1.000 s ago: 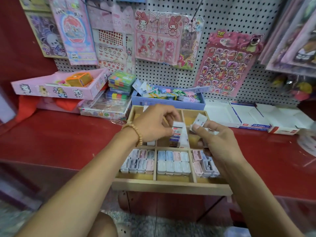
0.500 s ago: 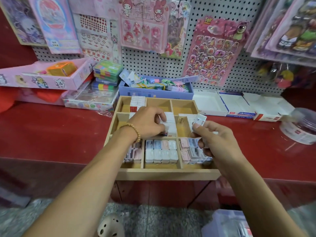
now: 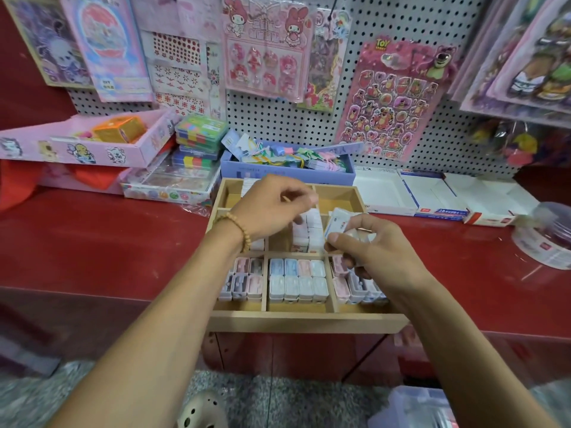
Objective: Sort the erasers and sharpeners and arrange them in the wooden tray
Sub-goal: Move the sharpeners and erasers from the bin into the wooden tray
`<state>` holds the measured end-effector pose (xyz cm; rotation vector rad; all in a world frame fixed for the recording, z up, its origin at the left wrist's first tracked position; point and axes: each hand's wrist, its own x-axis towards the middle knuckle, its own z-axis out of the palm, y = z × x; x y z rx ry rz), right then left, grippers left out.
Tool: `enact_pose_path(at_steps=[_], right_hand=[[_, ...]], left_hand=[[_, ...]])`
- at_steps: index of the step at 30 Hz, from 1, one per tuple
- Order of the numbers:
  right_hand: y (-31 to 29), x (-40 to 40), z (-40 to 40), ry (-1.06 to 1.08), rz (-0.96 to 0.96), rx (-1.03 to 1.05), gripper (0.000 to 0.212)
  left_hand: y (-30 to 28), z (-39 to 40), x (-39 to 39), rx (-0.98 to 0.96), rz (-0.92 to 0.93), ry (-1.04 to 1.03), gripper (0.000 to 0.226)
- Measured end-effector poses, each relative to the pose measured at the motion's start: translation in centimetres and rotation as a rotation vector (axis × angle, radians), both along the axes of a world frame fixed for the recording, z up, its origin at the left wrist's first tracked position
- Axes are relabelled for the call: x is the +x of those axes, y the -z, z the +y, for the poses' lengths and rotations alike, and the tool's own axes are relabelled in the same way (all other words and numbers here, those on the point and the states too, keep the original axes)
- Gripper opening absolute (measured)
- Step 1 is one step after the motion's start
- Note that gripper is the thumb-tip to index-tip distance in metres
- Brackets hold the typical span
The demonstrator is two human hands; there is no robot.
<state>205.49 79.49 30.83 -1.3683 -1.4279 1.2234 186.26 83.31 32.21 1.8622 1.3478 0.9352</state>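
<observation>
The wooden tray sits on the red counter, overhanging its front edge. Pastel sharpeners fill its front row of compartments. White wrapped erasers stand stacked in the middle compartment, and more erasers show in the back left one. My left hand hovers above the middle row, fingers curled with the tips together and nothing visible in them. My right hand is over the tray's right side and grips a small bunch of wrapped erasers.
A blue box of clips stands right behind the tray. Open white boxes and a clear jar lie to the right. A pink box and stacked colourful cases are at the left. A pegboard with sticker sheets rises behind.
My left hand has lifted off the eraser stack in the middle compartment and now hovers higher. My right hand still holds its erasers, now a little lower and closer to the stack.
</observation>
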Motion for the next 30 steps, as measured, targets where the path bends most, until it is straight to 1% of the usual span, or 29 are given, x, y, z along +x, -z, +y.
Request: enact_pose_path(at_steps=[1,2,4,6,8,11,13,16,18,20,22,24,27,29,30], right_hand=[[-0.1,-0.4,0.2,-0.02,-0.006,0.008,0.014],[-0.2,-0.8,0.4,-0.038,-0.017,0.017,0.014],[-0.4,-1.6,0.8,-0.063,-0.028,0.032,0.014],[-0.6,-2.3,0.9,-0.062,-0.006,0.023,0.016],[-0.7,-2.9,1.1,-0.032,0.096,-0.042,0.022],[-0.5,-3.1,1.7,0.021,0.375,-0.205,0.028],[-0.4,-3.0,2.0,0.04,0.442,-0.239,0.028],[-0.4,-3.0,2.1,0.043,0.394,-0.21,0.021],[0.0,-3.2,2.3,0.047,0.251,-0.149,0.015],[0.5,-3.4,2.4,0.053,0.066,-0.077,0.013],[0.7,-3.6,2.3,0.052,0.001,-0.047,0.012],[0.9,-3.8,2.1,0.053,0.016,-0.048,0.012],[0.8,-4.1,1.9,0.021,0.146,-0.104,0.016],[0.7,-4.2,1.9,0.002,0.194,-0.125,0.016],[0.6,-4.3,1.8,-0.005,0.206,-0.127,0.015]], left_hand=[[-0.6,-0.4,0.0,-0.046,-0.113,0.066,0.013],[-0.9,-0.7,0.0,-0.07,-0.15,0.119,0.015],[-1.1,-1.0,-0.1,-0.087,-0.155,0.159,0.017],[-1.4,-0.9,-1.0,-0.097,-0.169,0.11,0.016],[-1.8,-0.6,-2.9,-0.09,-0.128,0.006,0.015],[-1.5,-0.2,-6.6,-0.11,-0.045,-0.116,0.014],[-0.9,-0.2,-8.3,-0.159,0.047,-0.145,0.015],[-0.1,-0.5,-9.1,-0.227,0.182,-0.14,0.015],[0.5,-0.6,-8.8,-0.25,0.249,-0.13,0.015],[1.4,-0.4,-8.3,-0.205,0.38,-0.142,0.02],[2.2,-0.3,-7.8,-0.177,0.433,-0.169,0.024],[2.8,0.0,-7.4,-0.183,0.427,-0.171,0.026],[3.1,0.1,-7.2,-0.224,0.408,-0.157,0.022],[2.8,0.0,-7.4,-0.259,0.371,-0.162,0.019],[2.6,0.0,-7.5,-0.24,0.375,-0.187,0.018]])
